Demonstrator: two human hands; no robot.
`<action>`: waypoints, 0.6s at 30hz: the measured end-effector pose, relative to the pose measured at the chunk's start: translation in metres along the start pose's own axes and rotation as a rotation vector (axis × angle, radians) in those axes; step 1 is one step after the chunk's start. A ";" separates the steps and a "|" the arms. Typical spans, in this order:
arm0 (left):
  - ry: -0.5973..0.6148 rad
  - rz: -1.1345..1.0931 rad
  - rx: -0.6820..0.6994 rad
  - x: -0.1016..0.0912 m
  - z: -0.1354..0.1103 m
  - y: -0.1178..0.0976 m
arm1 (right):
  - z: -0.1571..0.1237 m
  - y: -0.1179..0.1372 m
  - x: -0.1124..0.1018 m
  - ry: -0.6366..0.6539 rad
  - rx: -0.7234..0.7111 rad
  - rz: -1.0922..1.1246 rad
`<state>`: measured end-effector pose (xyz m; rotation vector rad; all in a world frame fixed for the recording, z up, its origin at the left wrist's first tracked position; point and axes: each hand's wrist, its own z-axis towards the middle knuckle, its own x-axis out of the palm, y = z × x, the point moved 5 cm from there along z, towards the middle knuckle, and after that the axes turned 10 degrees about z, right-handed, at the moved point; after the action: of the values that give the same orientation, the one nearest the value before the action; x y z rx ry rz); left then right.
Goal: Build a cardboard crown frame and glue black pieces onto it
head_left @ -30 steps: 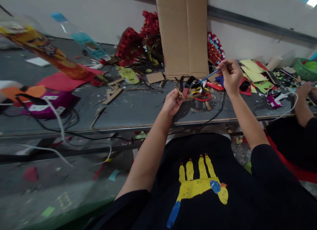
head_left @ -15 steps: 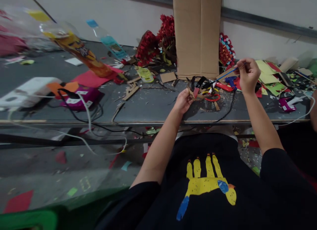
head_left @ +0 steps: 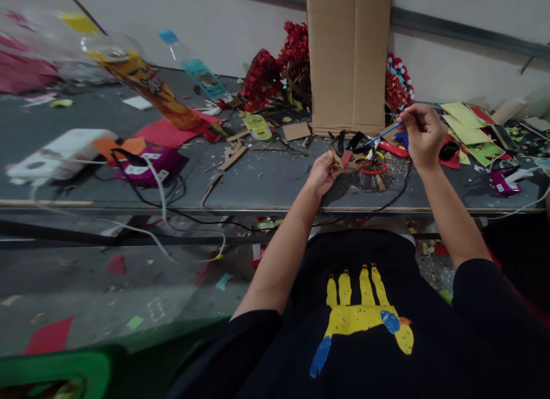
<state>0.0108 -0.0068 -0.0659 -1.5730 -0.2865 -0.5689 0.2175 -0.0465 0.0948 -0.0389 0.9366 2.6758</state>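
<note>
My left hand [head_left: 321, 173] is closed on a small brown cardboard ring [head_left: 350, 153] with black painted strips, held just above the grey table [head_left: 266, 181]. My right hand [head_left: 421, 133] pinches the end of a thin blue paintbrush [head_left: 384, 134]. The brush tip points left and touches the black strips on the ring. Red-handled scissors [head_left: 373, 170] lie on the table right behind the ring.
A tall folded cardboard sheet [head_left: 348, 55] leans against the wall behind the ring. Red paper flowers [head_left: 275, 72], plastic bottles [head_left: 150, 84], a purple box [head_left: 150, 161], a white device [head_left: 60, 153], cables and coloured paper scraps [head_left: 466, 127] cover the table. A black cord [head_left: 389, 198] runs over its front edge.
The view has shifted left, so everything sits further right in the picture. My right hand has come down and closer to the ring with the brush. My left hand keeps its hold.
</note>
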 end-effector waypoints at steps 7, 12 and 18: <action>-0.008 0.008 0.010 -0.002 0.003 0.002 | 0.002 -0.015 -0.019 -0.031 -0.006 0.019; -0.029 0.017 0.013 -0.004 0.003 0.002 | -0.005 -0.005 -0.008 -0.003 -0.054 0.005; -0.023 0.024 0.037 -0.002 0.002 -0.001 | -0.010 0.012 0.009 0.013 -0.131 -0.054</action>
<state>0.0089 -0.0048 -0.0666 -1.5468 -0.2938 -0.5242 0.2042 -0.0592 0.0929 -0.1082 0.7523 2.6850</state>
